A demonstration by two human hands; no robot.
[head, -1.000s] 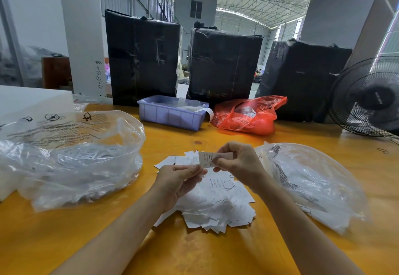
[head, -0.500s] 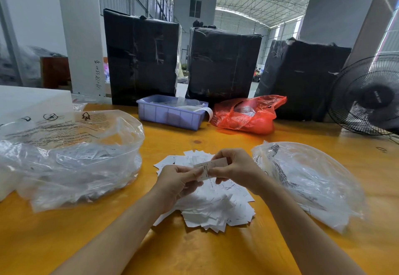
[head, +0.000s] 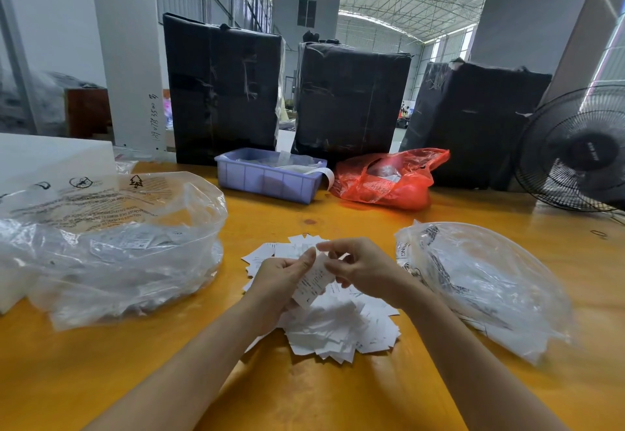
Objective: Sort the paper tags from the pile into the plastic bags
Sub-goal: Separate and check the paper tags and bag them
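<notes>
tag: held up over the pile, long side running top-right to bottom-left | left hand: pinches its side | right hand: pinches its top end | left bag: far on the left | right bag: just beside the right hand, so nearer

White tags, yellow table
</notes>
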